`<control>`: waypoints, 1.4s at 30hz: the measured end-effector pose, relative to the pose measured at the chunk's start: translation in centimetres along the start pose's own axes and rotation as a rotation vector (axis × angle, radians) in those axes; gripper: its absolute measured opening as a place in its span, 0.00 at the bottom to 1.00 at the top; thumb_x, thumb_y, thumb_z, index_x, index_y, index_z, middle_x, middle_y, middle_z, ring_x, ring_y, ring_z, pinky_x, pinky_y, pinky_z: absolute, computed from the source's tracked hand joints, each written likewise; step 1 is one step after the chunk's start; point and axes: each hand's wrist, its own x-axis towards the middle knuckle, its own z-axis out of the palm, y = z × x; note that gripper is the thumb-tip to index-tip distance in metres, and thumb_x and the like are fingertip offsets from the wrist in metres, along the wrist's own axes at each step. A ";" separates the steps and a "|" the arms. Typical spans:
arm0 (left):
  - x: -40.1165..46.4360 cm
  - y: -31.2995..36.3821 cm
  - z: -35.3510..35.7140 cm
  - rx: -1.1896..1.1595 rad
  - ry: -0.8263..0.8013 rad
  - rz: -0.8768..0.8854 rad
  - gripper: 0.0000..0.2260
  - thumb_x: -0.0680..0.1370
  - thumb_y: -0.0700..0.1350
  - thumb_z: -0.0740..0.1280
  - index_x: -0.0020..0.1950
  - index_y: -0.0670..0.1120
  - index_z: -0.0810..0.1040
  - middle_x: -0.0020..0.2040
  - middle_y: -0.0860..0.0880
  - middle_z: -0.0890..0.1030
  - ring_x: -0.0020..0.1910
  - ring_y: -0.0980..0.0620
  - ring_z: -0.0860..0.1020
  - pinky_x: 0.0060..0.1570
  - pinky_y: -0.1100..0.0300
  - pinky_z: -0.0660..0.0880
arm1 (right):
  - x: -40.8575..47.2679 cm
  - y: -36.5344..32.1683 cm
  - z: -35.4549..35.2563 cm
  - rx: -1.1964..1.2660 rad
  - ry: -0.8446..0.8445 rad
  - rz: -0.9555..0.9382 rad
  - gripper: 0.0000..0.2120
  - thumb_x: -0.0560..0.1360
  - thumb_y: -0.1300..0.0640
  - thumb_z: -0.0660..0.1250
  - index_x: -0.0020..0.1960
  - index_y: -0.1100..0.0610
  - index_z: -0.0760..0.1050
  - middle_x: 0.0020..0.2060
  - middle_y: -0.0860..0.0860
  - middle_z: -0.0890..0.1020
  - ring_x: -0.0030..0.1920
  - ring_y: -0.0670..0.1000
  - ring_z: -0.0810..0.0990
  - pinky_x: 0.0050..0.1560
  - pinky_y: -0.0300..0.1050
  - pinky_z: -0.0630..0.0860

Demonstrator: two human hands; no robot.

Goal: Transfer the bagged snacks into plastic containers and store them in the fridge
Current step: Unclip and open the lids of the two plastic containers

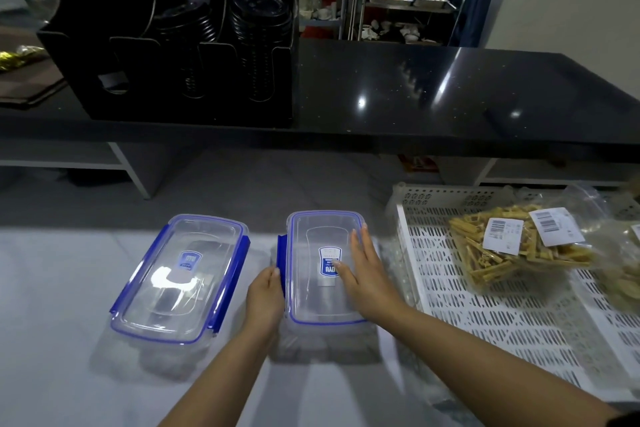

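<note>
Our right hand (pixel 363 270) lies flat and spread on the lid of the nearer-right container (pixel 322 267), fingers straight and pointing toward 12 o'clock, palm pressing the clear lid beside its blue label. Our left hand (pixel 265 298) curls its fingers against the blue clip (pixel 282 265) on that container's 9 o'clock long side, thumb hidden from us. The container's long axis runs from 6 to 12 o'clock; it stands on the pale tabletop (pixel 52 288), and its lower walls blur so that we cannot tell whether anything is inside. At 9 o'clock from it, just apart, a second lidded container (pixel 180 277) lies with its long axis tilted slightly toward 1 o'clock; glare hides part of its lid. At 3 o'clock a white perforated tray (pixel 485 305) holds a clear bag of stick snacks (pixel 512 253) bearing two barcode labels; another bag (pixel 623 274) beside it is cut off by the frame edge. Toward 12 o'clock a black counter (pixel 415 97) carries a black organiser (pixel 180 55) with stacked dark lids.
</note>
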 end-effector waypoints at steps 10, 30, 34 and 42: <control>-1.8 2.9 0.6 0.004 -0.064 0.134 0.15 0.84 0.51 0.55 0.69 0.53 0.73 0.60 0.55 0.79 0.58 0.53 0.79 0.59 0.50 0.77 | -0.8 -1.3 -1.0 0.049 -0.016 0.117 0.39 0.81 0.41 0.57 0.80 0.53 0.37 0.78 0.48 0.36 0.79 0.48 0.43 0.75 0.46 0.52; -6.0 8.9 0.2 0.107 0.024 0.374 0.13 0.80 0.45 0.65 0.63 0.55 0.75 0.55 0.56 0.81 0.52 0.61 0.79 0.35 0.77 0.73 | -0.4 -4.6 -7.4 1.097 0.016 0.045 0.36 0.74 0.69 0.69 0.75 0.47 0.60 0.62 0.49 0.78 0.58 0.52 0.82 0.55 0.54 0.81; -6.3 8.9 -1.2 0.158 0.017 0.357 0.11 0.81 0.47 0.64 0.60 0.60 0.75 0.56 0.58 0.81 0.55 0.60 0.79 0.45 0.70 0.73 | -0.3 -6.4 -8.2 1.167 -0.055 0.020 0.25 0.75 0.74 0.65 0.63 0.50 0.73 0.48 0.49 0.84 0.51 0.57 0.85 0.48 0.54 0.83; -2.3 5.4 -9.9 1.051 0.109 0.378 0.25 0.82 0.57 0.55 0.79 0.54 0.55 0.80 0.51 0.55 0.79 0.50 0.51 0.77 0.46 0.49 | 0.8 -7.6 -6.5 1.132 -0.066 0.109 0.23 0.76 0.76 0.60 0.64 0.54 0.71 0.52 0.57 0.81 0.42 0.56 0.84 0.37 0.46 0.84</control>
